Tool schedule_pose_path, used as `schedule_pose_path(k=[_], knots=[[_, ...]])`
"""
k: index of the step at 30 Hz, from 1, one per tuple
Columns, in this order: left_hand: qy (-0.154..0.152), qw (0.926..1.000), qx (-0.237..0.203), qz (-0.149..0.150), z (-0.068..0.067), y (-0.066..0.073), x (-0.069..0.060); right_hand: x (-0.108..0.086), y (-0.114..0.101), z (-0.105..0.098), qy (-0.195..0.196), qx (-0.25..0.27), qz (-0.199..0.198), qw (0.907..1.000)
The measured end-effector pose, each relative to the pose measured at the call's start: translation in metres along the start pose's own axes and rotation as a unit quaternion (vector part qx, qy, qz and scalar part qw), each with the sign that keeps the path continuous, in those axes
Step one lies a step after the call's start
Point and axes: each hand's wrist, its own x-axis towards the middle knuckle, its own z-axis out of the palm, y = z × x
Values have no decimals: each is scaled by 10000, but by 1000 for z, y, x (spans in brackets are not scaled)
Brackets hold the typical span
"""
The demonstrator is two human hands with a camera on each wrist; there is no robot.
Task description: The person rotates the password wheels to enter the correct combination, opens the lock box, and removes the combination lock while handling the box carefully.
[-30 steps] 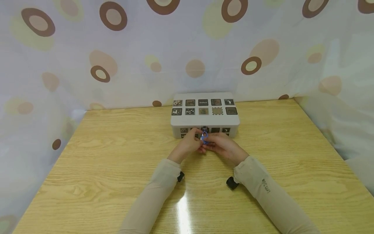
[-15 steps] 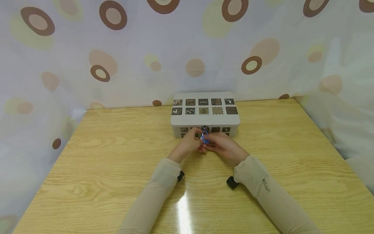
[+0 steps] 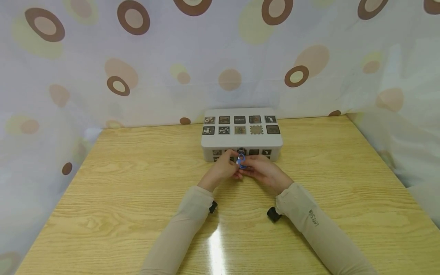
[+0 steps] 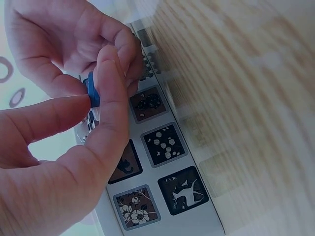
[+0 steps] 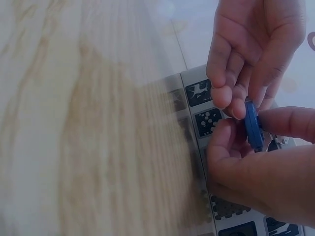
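Observation:
A small blue padlock, with a loop at its top, is in front of the metal clasp of a white tin box. My left hand pinches the padlock from the left with thumb and fingertips. From the other side my right hand grips it between thumb and curled fingers. In the right wrist view the padlock appears edge-on, as a flat blue body. Only a sliver of the padlock shows in the left wrist view. Whether its loop passes through the clasp is hidden.
The lidded box bears dark square pictures and stands at the back of the wooden table. Behind it hangs a white curtain with brown and beige circles. A black wrist device sits under the right sleeve, another at the left.
The padlock has turned slightly between the fingertips. Both hands and the box hold nearly the same places.

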Motion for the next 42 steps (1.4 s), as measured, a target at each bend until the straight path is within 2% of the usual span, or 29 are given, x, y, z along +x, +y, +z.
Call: schedule_pose_path(k=[6, 10, 14, 18, 24, 30, 42], knots=[[25, 10000, 55, -24, 0, 0, -1, -1, -1, 2, 149, 286, 129, 9994], [39, 10000, 11, -29, 1, 0, -2, -4, -2, 1, 34, 379, 105, 9992], [33, 9999, -125, -25, 1, 0, -2, -5, -4, -4, 10, 214, 48, 9998], [21, 9999, -163, -43, 1, 1, -2, -1, -7, -7, 175, 18, 215, 9996], [9, 9997, -241, -83, 1, 1, -2, 1, -8, -8, 115, -318, 289, 9990], [8, 9995, -298, -112, 1, 0, -2, 0, -7, -8, 144, -382, 269, 9988], [12, 9997, -231, -98, 0, 2, -2, 1, -6, -7, -178, -523, 106, 9984]])
